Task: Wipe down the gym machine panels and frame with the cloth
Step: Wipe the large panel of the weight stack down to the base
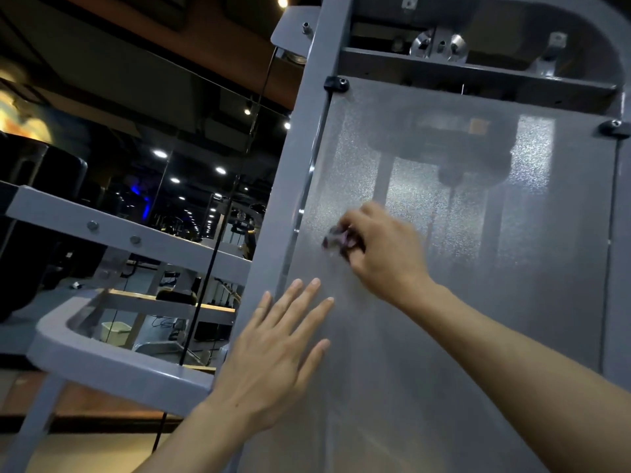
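Dim gym behind, ceiling spotlights (159,153) on, grey machine frame (290,172) up close. Frosted translucent panel (478,268) fills the right side, black clips (336,83) at its top corners. Right hand (382,249) has fingers curled around a small dark purplish cloth (338,238) – blurred, pressed against the panel near its left edge. Left hand (273,356) lies flat below it, fingers straight and spread, on the panel and frame upright. Weight stack shows faintly through the panel.
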Demonstrator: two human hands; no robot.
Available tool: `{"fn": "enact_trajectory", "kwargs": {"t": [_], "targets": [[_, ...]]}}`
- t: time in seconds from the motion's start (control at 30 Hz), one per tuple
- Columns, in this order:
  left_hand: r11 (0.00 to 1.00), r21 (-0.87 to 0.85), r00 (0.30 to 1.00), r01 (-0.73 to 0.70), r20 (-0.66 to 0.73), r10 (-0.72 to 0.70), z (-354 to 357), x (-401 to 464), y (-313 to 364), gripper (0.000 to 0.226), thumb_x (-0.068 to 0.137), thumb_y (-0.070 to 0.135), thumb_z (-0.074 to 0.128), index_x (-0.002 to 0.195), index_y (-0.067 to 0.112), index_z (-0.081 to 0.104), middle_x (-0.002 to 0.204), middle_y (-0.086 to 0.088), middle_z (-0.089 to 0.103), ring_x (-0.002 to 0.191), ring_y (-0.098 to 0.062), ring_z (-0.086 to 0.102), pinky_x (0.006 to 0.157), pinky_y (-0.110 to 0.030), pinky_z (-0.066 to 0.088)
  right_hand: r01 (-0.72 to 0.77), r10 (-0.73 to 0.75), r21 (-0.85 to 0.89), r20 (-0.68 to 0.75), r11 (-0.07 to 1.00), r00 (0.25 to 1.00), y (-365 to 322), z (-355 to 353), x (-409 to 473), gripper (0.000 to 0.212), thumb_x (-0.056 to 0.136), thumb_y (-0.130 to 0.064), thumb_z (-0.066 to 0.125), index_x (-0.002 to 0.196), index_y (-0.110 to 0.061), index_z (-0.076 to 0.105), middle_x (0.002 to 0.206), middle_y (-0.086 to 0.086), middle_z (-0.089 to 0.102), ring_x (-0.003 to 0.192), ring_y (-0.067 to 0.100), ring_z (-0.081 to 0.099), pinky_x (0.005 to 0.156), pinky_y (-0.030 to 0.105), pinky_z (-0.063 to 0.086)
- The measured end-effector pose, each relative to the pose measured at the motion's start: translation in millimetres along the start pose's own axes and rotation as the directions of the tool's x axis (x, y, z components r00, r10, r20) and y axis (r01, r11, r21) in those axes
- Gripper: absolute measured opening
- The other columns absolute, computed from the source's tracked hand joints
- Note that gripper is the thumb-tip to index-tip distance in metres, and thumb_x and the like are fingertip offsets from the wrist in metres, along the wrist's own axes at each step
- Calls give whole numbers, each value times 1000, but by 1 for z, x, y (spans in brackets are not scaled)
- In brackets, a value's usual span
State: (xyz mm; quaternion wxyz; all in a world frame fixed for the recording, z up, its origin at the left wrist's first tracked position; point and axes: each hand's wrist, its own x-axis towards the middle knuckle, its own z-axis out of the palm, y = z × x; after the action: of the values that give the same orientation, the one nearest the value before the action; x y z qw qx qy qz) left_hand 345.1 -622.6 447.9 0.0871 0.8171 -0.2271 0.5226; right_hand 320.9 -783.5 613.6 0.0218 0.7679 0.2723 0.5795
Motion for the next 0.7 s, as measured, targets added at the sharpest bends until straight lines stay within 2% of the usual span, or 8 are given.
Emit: {"fn": "enact_trajectory", "kwargs": {"t": [0.07,0.1,0.27,0.33,0.4,0.43,0.6,0.7], "targets": [[1000,8,1000,5,-3,-5,0,0,1,56,110,54,22,163,35,23,172,9,12,159,-11,2,124,-43,10,104,-102,-3,132,995,986,-11,5,-8,20,85,-21,67,105,-26,67,100,-4,60,83,31,66,64,41,52],[1000,8,1000,4,-6,-4,0,0,1,55,110,53,24,163,35,23,172,8,13,159,-12,3,124,-43,10,106,-105,-4,130,994,986,-12,5,-3,20,86,-22,67,106,-27,68,100,-5,61,84,30,66,65,41,52],[1000,-23,1000,-9,1,9,0,0,0,55,110,55,21,162,38,21,173,11,8,159,-11,0,123,-44,8,-74,75,18,-109,997,991,-14,10,37,17,90,-25,65,106,-27,72,101,-4,64,86,28,65,70,42,52],[999,-39,1000,-6,-3,6,1,-1,-1,55,110,57,18,162,40,19,173,12,5,159,-9,-5,124,-43,5,-2,3,17,-42,1000,999,-24,17,35,17,90,-24,66,106,-26,72,102,-4,65,87,26,65,71,40,52],[1000,-26,1000,-7,-13,7,1,-1,-2,55,110,56,18,162,39,20,173,12,7,159,-10,-3,124,-43,6,75,-76,14,78,997,994,-29,19,34,20,89,-22,65,107,-26,72,103,-5,64,91,27,65,75,42,53],[1000,-16,1000,-7,-13,7,1,-1,-1,55,110,56,20,162,38,22,173,11,8,159,-11,-1,124,-44,8,77,-77,6,85,997,993,-28,18,38,21,89,-22,65,108,-27,72,103,-5,64,92,27,65,76,43,53],[1000,-19,1000,-10,-8,10,3,-1,-2,55,110,55,22,162,38,22,173,10,7,159,-12,-1,124,-45,8,-87,87,10,-81,996,993,-21,14,59,17,93,-25,63,107,-28,72,104,-4,63,91,24,62,68,34,42],[1000,-30,1000,-6,-10,6,1,-1,-1,54,110,57,17,161,39,21,172,9,11,159,-12,-1,124,-44,6,108,-109,18,90,994,990,-34,19,29,21,89,-22,65,107,-28,73,102,-5,63,90,26,65,70,37,50]]}}
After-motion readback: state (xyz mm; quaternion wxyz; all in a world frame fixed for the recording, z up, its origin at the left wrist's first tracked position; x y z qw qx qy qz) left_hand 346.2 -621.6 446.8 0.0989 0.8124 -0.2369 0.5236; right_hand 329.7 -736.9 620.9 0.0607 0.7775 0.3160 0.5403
